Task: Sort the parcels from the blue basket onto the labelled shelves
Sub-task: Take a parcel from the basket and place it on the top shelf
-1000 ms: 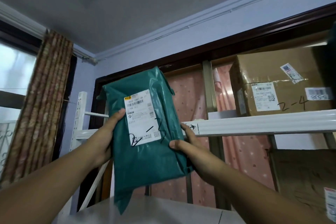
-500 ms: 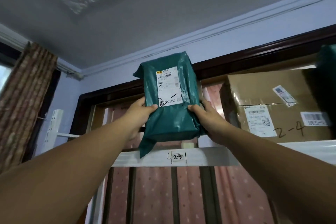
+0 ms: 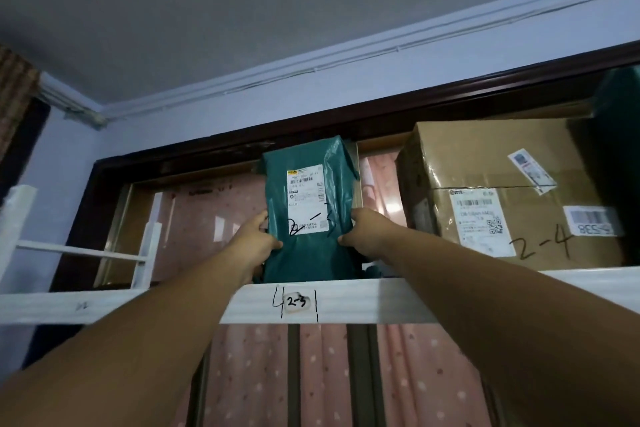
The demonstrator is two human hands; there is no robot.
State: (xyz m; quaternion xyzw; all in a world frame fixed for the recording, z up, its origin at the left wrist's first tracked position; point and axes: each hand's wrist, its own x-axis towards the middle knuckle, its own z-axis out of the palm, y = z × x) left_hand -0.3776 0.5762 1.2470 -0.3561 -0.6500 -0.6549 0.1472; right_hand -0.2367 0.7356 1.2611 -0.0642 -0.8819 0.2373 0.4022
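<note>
The white shelf runs across the view, its front lip marked "2-3" by hand on a small tag at about 6 o'clock of the parcel. On it, at 3 o'clock of the parcel and just beside it, stands a large cardboard box marked "2-4". A dark green shape fills the far right edge, too cropped to name.

The green parcel stands upright on the shelf directly above the tag, its white label facing out with "2-3" scrawled across it. Mark and slot agree, so I judge this the right place.

The left hand grips the parcel's edge at 9 o'clock, thumb across the front. The right hand grips the edge at 3 o'clock, thumb likewise on the front.

To finish well, the base should probably sit fully on the shelf, pushed back from the lip, before either hand lets go. A soft bag set on end may slump or tip forward; leaning it toward the back, or lightly against the box, would likely steady it. Keep the label facing out. Release one hand first and watch for any lean.
</note>
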